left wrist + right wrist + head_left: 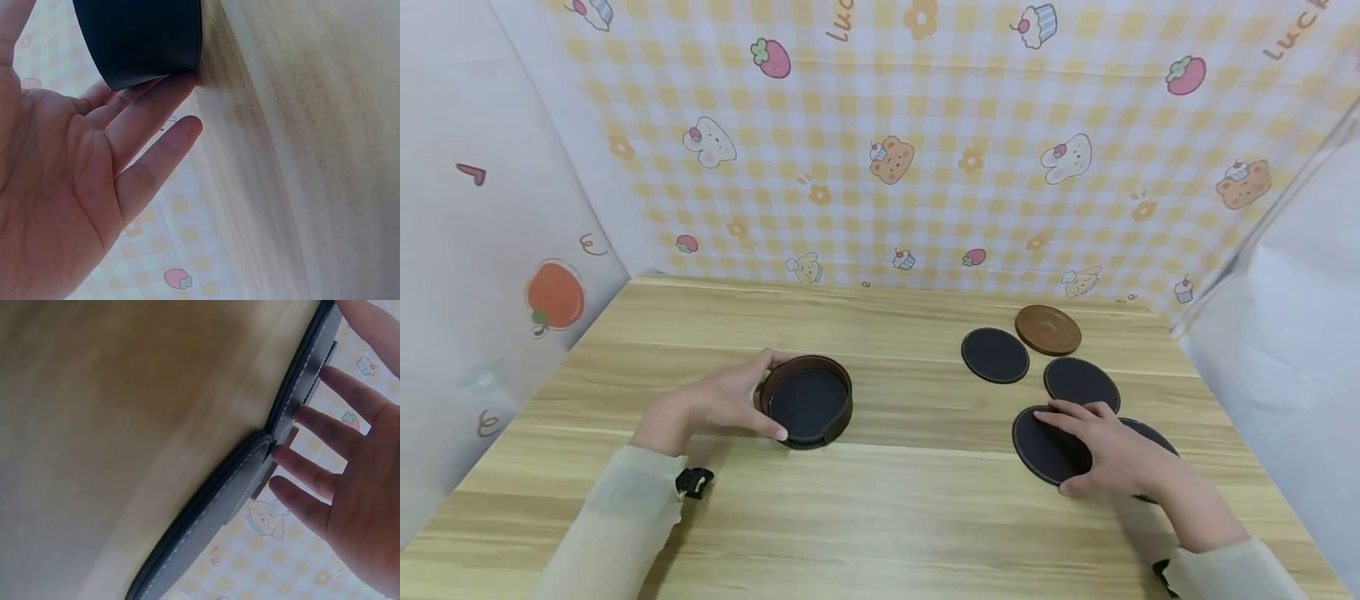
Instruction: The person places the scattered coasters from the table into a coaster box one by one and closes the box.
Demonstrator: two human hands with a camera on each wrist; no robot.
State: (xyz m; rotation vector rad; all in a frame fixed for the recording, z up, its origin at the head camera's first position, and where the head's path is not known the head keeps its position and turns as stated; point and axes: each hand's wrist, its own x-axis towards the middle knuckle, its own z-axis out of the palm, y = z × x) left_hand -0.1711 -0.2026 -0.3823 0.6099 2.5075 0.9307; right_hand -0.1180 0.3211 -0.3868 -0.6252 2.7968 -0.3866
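**Q:** Where is the item, and how should it handle?
**A:** The near coaster (1033, 446) lies flat on the desk (925, 517), partly beneath the right-hand grip (1112, 454). Expect a light, fairly stiff, thin disc with a smooth face that may slide; breakage is unlikely. Take hold at opposite edges; a flat disc gives little purchase from above.

**Q:** State of that grip?
**A:** Wide. The index fingertip is at the far edge, the thumb at the near edge; firm contact cannot be confirmed. The right-wrist view shows the fingers spread. The forearm enters from the lower right.

**Q:** And the other side?
**A:** The left-hand grip (730, 400) holds the round holder (841, 425), thumb at the front, fingers around the back. The forearm enters from the lower left. A dark coaster (808, 404) lies inside. The wall looks stiff; hold it from outside, leaving the opening unobstructed.

**Q:** Surrounding items?
**A:** Beyond the near coaster: another dark coaster (995, 356) and a brown disc (1048, 329).
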